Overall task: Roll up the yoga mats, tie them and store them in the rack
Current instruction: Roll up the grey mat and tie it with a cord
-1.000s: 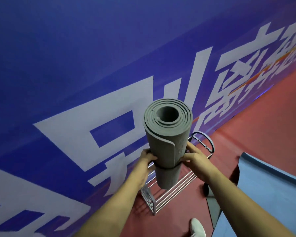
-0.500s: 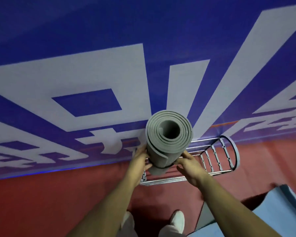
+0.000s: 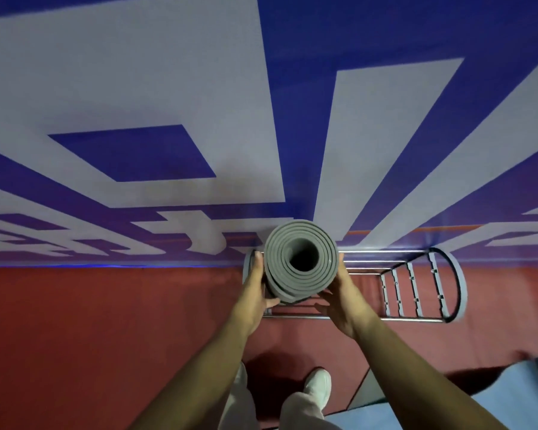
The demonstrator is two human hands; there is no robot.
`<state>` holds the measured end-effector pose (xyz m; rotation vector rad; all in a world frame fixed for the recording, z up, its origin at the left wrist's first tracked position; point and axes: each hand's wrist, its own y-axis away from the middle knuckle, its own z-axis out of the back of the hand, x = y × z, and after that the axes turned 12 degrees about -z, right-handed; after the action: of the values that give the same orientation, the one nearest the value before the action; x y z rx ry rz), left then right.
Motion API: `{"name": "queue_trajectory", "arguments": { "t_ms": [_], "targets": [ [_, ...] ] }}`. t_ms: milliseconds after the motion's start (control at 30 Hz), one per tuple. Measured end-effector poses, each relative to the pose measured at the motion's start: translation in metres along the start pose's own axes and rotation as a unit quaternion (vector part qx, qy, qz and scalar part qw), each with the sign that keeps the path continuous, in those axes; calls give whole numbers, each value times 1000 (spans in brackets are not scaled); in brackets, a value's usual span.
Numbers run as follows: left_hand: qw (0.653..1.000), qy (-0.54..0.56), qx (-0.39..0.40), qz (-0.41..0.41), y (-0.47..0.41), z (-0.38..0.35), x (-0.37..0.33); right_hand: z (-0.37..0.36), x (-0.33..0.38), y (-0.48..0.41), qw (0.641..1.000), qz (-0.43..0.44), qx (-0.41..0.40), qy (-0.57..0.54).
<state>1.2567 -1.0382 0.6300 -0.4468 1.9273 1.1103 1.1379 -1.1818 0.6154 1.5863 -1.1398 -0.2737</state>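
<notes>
A: Where is the grey mat right now?

B: Rolled tight and stood on end, its spiral facing up at me. It sits over the left end of the rack. I can't tell whether its lower end touches the bars.

A: And your grip?

B: Both hands are clamped on it. My left hand is on the left side of the roll, fingers lying along it and thumb hooked round the near side. My right hand wraps the right side, thumb toward me.

A: What about the rack itself?

B: Metal rails running left to right along the foot of the far wall, with a rounded, slatted frame at the right end. It stands on the red floor, right against the blue banner with its big white lettering.

A: Anything else close by?

B: A blue mat lies flat at the near right, well apart from the rack, and my white shoe shows on the floor nearest me
</notes>
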Motion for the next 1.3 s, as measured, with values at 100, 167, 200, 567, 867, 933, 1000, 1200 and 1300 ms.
{"name": "queue_trajectory", "arguments": {
  "t_ms": [100,167,200,567,867,933,1000,1200,1300],
  "targets": [
    [1000,-8,17,-14,-6,3,5,4,-5,-6,1000,-1,4,-20],
    [999,-15,25,-19,-10,4,5,3,-7,-7,1000,0,7,-21],
    [1000,-9,27,-10,-11,5,7,2,-7,-9,1000,0,7,-21],
    [995,-41,-66,66,-22,23,52,-4,-7,-28,998,-31,-12,44],
    [990,-59,-95,88,-40,20,50,-8,-2,-50,997,-46,-28,56],
    [989,-64,-103,90,-44,21,50,-13,-1,-57,996,-45,-37,66],
    [986,-74,-116,91,-49,22,45,-18,3,-65,995,-39,-45,78],
    [985,-69,-127,98,-60,25,37,-28,14,-82,991,-47,-61,110],
    [984,-64,-137,93,-58,28,38,-32,14,-83,990,-52,-59,119]
  ]
}}
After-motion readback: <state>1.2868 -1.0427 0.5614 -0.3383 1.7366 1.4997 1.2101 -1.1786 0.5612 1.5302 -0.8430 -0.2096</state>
